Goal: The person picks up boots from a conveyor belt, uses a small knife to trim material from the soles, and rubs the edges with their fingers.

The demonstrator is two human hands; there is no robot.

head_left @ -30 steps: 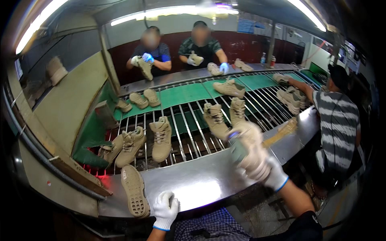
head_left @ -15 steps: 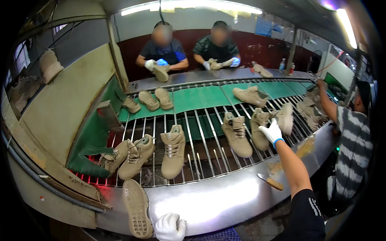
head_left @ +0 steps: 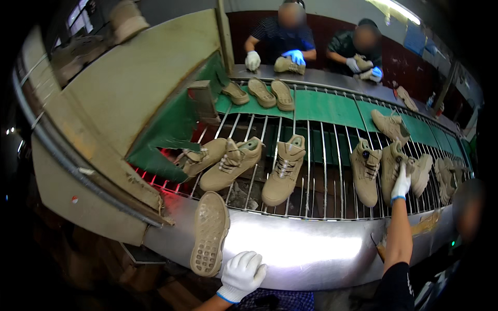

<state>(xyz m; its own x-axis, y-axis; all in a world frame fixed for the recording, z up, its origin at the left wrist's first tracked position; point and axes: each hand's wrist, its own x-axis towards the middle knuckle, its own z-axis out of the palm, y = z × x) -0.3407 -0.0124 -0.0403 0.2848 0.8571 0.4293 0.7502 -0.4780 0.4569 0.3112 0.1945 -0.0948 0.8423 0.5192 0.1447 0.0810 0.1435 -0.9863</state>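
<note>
"What's at far left?"

"A torn green flap (head_left: pixel 168 136) hangs at the end of a rack (head_left: pixel 324 171) of metal rods, and two shoes (head_left: pixel 231 167) sit close by."

"And on the tabletop (head_left: pixel 311 272)?"

"A tan sole (head_left: pixel 210 236) lies with its long axis running away from the person. Just to its right rests the white-gloved left grip (head_left: pixel 243 273), fingers curled. The palm is hidden; whether it is closed on anything, I cannot tell."

"Farther along?"

"A laced shoe (head_left: pixel 284 170) stands alone on the rods, toe toward the person. Across the rack, a co-worker (head_left: pixel 282 37) lays a gloved hand on another piece of footwear (head_left: pixel 287 66)."

"Where is the reach?"

"Past a second laced shoe (head_left: pixel 365 173). The touched shoe (head_left: pixel 388 173) stands on the rack, toe toward us, long axis along the rods. The right grip (head_left: pixel 400 184) is against its right side, so the shoe lies immediately left of it. The fingertips are lost from here; I can't say whether they have closed."

"Which hand is nearer?"

"The right; the left is well apart. Rightward, just beside the glove, is a tilted shoe (head_left: pixel 422 175)."
</note>
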